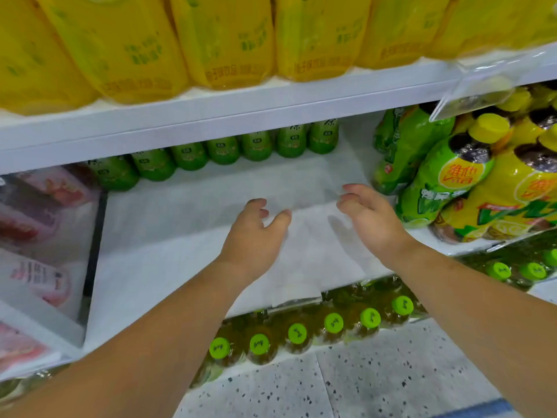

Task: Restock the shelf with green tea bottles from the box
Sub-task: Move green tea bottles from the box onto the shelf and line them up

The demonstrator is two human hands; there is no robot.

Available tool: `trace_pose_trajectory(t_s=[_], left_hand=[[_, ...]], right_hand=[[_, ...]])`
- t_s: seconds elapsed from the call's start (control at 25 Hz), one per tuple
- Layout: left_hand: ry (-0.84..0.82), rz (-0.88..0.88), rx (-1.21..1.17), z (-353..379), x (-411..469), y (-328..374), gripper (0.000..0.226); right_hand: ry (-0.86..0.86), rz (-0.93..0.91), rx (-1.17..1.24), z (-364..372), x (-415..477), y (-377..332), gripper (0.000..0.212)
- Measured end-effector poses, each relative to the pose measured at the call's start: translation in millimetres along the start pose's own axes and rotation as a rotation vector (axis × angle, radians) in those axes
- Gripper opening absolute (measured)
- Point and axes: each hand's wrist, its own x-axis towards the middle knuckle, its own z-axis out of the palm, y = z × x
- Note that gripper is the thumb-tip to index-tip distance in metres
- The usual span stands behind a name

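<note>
Little reads clearly: the back-row green tea bottles [291, 141] show what looks like "茶" atop their labels, the yellow-capped bottles [434, 200] at right carry red Chinese characters in an orange disc [456, 174], and the yellow bottles [229, 40] above bear blurred green Chinese print.

Green tea bottles [223, 149], tops hidden (upper shelf [211, 120])

Left grip [256, 233] and right grip [372, 220] reach forward side by side, palms down, fingers loosely curled, both empty.
</note>
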Motion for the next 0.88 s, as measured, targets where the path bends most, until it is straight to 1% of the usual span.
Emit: trace_pose_trajectory(t_s=[0.16, 0.24, 0.32, 0.4, 0.48, 0.56, 0.64, 0.88], left_hand=[[-0.21, -0.077, 0.194, -21.2, -57.5, -10.0, 0.055], [-0.248, -0.072, 0.228, -34.0, -87.8, -7.8, 0.058], [-0.267, -0.068, 0.214, -47.1, -118.0, -4.9, 0.058], [-0.294, -0.1, 0.173, -57.0, -151.1, 1.0, 0.059], [-0.329, -0.09, 0.128, -63.5, -184.4, 8.3, 0.06], [-0.355, -0.073, 0.102, -65.8, -210.1, 19.2, 0.059], [-0.402, -0.042, 0.094, -67.4, -233.9, 31.5, 0.06], [-0.457, 0.004, 0.022, -71.3, -303.4, 53.1, 0.06]], right_hand=[[-0.054, 0.126, -0.074, -15.4, -72.7, 3.0, 0.036], [-0.046, 0.176, -0.139, -25.0, -110.0, -2.0, 0.04], [-0.053, 0.198, -0.186, -32.4, -146.9, -9.7, 0.044], [-0.041, 0.213, -0.208, -41.9, -184.9, -13.5, 0.047], [-0.043, 0.204, -0.216, -50.4, -224.9, -18.6, 0.051], [-0.046, 0.249, -0.182, -56.6, -261.7, -27.8, 0.054], [-0.017, 0.283, -0.144, -59.9, -296.1, -36.6, 0.055], [0.065, 0.267, -0.103, -66.9, -378.5, -54.1, 0.053]])
